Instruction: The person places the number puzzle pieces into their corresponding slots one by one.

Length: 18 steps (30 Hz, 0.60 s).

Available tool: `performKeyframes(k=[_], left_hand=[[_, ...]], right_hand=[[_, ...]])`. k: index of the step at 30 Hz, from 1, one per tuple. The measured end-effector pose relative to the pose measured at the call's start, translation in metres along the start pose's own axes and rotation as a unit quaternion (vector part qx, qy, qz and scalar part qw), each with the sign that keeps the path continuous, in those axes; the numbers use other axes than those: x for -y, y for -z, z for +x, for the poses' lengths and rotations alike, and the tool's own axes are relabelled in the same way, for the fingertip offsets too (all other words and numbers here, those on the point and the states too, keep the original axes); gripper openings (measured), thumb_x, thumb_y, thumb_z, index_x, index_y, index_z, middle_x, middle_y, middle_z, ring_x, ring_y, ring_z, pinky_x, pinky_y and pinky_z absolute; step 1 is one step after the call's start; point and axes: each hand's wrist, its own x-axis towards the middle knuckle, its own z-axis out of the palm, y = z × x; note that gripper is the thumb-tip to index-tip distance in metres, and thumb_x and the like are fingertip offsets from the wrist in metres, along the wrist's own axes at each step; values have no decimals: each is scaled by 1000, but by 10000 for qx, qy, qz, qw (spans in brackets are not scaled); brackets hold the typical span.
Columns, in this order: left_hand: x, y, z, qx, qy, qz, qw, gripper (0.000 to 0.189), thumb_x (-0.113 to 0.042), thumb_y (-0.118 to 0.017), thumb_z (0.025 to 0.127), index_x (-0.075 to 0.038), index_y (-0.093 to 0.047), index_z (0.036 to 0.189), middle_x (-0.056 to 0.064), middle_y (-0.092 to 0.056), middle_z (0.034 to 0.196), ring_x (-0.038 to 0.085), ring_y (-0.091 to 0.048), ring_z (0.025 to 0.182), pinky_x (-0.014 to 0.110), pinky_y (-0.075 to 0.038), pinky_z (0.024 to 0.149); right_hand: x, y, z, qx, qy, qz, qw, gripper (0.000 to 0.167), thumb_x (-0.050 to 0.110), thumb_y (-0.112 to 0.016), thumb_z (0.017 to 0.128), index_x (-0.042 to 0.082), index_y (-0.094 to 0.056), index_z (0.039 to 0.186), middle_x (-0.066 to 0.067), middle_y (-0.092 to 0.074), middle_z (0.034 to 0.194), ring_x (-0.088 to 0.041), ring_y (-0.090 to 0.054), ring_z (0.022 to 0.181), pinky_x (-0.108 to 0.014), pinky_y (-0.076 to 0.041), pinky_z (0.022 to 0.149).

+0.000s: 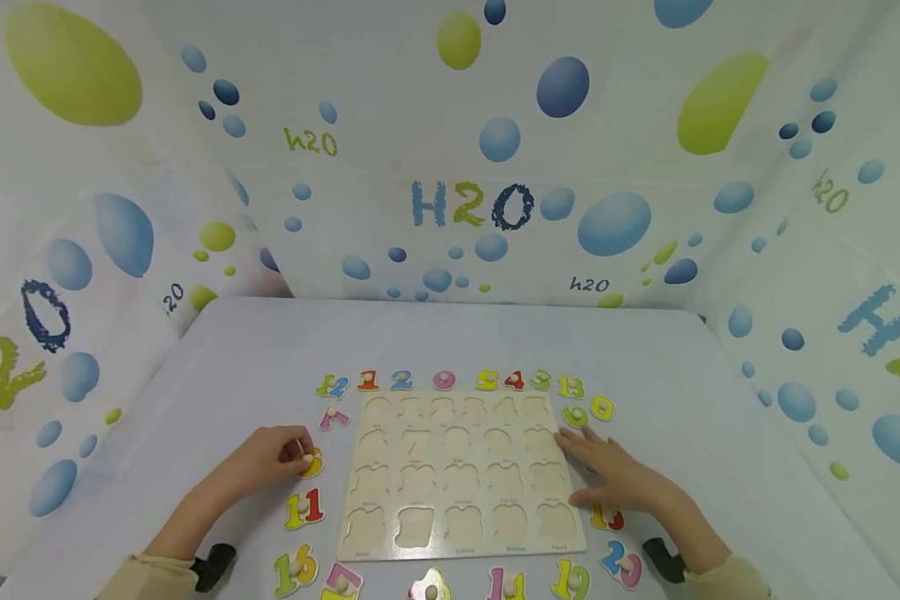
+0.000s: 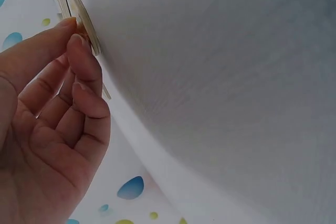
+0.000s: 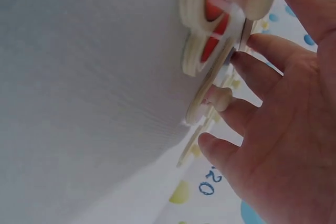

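Observation:
On the table lies a pale wooden number puzzle board [image 1: 437,496] with rows of recesses and small printed words. At its left side my left hand [image 1: 262,458] pinches the peg of an orange-yellow number piece [image 1: 313,464], partly covered by the fingers; it looks like a 6. In the left wrist view, thumb and forefinger meet at this piece [image 2: 89,27], seen edge-on. My right hand [image 1: 617,473] lies with spread fingers at the board's right edge, above a partly hidden red and orange piece [image 1: 613,520]. Another piece under that palm is mostly covered.
Pegged number pieces surround the board: a 12 [image 1: 332,386], red 1 [image 1: 368,381] and pink 0 [image 1: 444,381] behind, an 11 [image 1: 304,508] and 16 [image 1: 296,571] at left, a 20 [image 1: 621,565] at front right. Patterned curtains [image 1: 390,108] enclose the table.

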Motion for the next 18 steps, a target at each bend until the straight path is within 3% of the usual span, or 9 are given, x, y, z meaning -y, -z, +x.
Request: performKeyframes(k=[6,12,18], left_hand=[[-2,-3,1,-110,183,33,9998,13,-8,-72,80,-10,-60,81,-5,-50,67,13,-46,61,25,-41,53],[-14,2,9,-240,183,149,9994,15,-5,-73,75,-9,-59,75,-5,-49,63,12,-46,58,24,-41,50],[-34,4,33,-107,-445,-29,9989,13,-2,-70,76,-9,-60,76,-6,-51,63,10,-47,57,24,-43,49]], right_hand=[[3,2,-4,-68,110,76,9999,88,49,-68,79,4,-32,145,-17,-28,148,-46,-11,134,-66,-8,100],[5,6,-4,-74,228,86,9997,86,48,-67,80,3,-31,145,-18,-27,148,-47,-11,134,-68,-9,99],[3,2,-2,-55,207,162,9996,87,48,-67,80,4,-31,145,-17,-28,148,-47,-11,134,-69,-8,98]])
